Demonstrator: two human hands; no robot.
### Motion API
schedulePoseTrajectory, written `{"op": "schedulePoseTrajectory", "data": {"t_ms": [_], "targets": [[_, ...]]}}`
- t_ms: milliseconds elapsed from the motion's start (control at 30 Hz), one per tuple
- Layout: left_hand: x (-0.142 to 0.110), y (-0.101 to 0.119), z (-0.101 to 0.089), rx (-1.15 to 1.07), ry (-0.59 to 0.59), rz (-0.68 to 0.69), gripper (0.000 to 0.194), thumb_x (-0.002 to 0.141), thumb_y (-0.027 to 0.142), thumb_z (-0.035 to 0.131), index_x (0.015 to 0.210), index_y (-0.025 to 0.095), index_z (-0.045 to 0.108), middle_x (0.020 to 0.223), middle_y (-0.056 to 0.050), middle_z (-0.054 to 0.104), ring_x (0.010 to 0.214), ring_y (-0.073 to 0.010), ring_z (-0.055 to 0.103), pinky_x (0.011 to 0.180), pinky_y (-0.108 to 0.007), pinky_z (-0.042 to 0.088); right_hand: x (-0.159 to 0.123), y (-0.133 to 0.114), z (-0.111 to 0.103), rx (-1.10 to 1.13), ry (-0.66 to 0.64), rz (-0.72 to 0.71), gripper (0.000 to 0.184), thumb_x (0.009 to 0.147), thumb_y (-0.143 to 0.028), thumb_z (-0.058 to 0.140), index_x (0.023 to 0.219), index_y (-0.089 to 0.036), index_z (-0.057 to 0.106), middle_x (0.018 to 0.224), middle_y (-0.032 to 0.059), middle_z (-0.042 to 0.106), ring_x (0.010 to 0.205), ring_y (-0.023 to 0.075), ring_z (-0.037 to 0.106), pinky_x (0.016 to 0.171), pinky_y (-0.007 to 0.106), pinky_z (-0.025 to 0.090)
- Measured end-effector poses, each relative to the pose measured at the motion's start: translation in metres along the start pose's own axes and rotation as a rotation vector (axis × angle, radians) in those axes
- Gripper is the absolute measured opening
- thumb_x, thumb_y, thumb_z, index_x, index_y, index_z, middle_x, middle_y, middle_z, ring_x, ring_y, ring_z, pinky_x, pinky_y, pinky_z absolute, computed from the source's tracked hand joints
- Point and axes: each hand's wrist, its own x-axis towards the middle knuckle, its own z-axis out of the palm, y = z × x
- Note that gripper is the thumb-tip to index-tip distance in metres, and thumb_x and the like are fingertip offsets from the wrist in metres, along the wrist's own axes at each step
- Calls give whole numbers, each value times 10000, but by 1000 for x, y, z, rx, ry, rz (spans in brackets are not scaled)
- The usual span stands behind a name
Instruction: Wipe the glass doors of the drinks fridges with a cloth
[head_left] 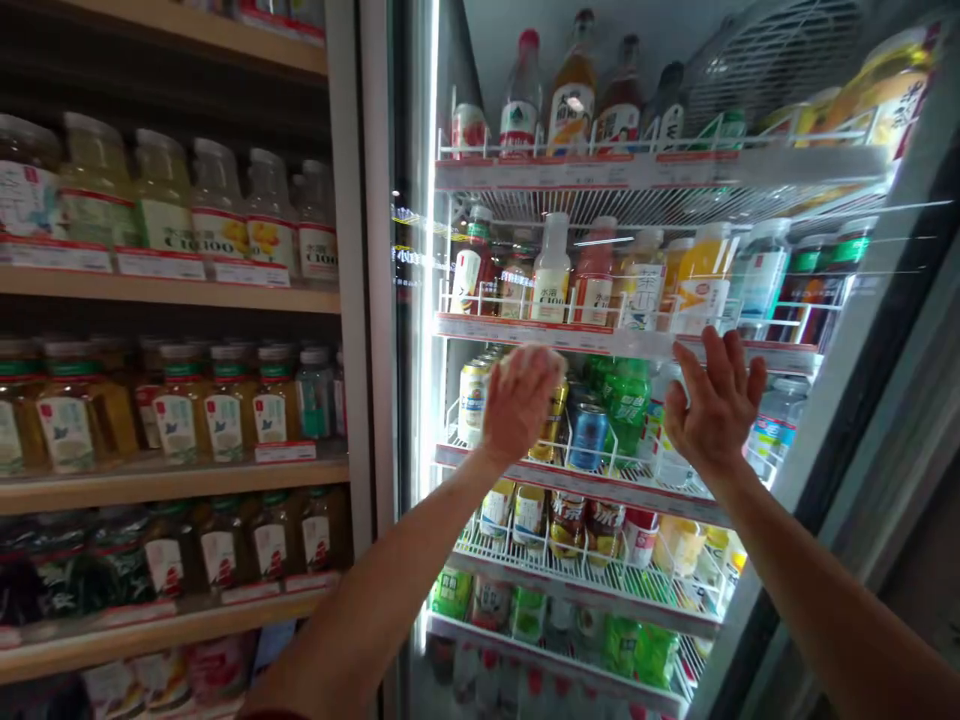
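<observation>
My left hand [523, 402] is raised in front of the lit drinks fridge, blurred, with its fingers stretched out. It covers part of a row of cans, between a pale can [473, 398] and a blue can [589, 436]. My right hand [715, 402] is up too, open, fingers spread, holding nothing. Its fingertips overlap the shelf edge below an orange juice bottle [703, 280]. Green bottles [628, 400] show between the hands. Light reflections cross the fridge front; whether either hand touches glass, I cannot tell.
Left of the fridge stands a wooden shelf unit [172, 484] with rows of bottled drinks [180, 415]. A grey upright frame [364, 300] separates the two. Inside the fridge, white wire racks [577, 570] carry cans and bottles. A dark frame [847, 440] borders its right side.
</observation>
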Motion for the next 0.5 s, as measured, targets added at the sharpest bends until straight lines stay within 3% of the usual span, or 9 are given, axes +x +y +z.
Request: {"op": "schedulePoseTrajectory", "data": {"t_ms": [100,167,200,333,367,433,500], "targets": [[-6,20,1,-62,-156,441,521,864,196,403,1365,326,348,1466,50,319,1398,-187,157,1147,-434,192,0,1,1,-5,44,-29,501,828,-268,455,1328,-255,427,1451,71,353,1356,267,285,1091,502,204],[2,8,-2,-63,-175,476,497,873,208,389,1353,337,361,1454,68,339,1399,-164,143,1159,-420,162,1,1,1,-7,64,-39,482,837,-272,447,1318,-245,446,1435,87,378,1350,272,298,1081,509,222],[9,-4,-3,-54,-153,398,490,877,208,383,1351,332,365,1442,63,362,1402,-159,125,1164,-423,142,1,2,1,-7,67,-40,471,840,-278,449,1310,-242,460,1425,93,391,1346,273,305,1077,509,229],[33,-48,-8,-15,-21,-274,475,870,202,380,1345,178,395,1473,-52,308,1405,-204,63,1165,-454,103,3,0,-3,33,17,0,454,846,-297,461,1293,-224,493,1411,116,406,1341,292,309,1068,526,220],[34,-49,-9,-9,-53,-295,464,870,208,390,1330,151,410,1468,-73,314,1402,-210,57,1160,-454,102,3,-1,-4,52,6,4,455,854,-306,445,1296,-211,492,1416,123,396,1343,302,299,1063,539,210],[28,-42,-12,-55,-222,-70,417,891,215,360,1297,155,435,1448,-53,354,1390,-190,72,1144,-443,105,4,-2,-6,76,-23,1,477,873,-347,386,1307,-173,480,1434,134,359,1351,330,260,1042,570,188],[22,-36,-16,-143,-405,298,401,931,212,238,1289,176,416,1430,-4,386,1369,-156,92,1117,-432,118,3,2,-5,51,-95,49,521,878,-410,329,1318,-164,460,1458,119,312,1350,357,234,1007,585,195]]}}
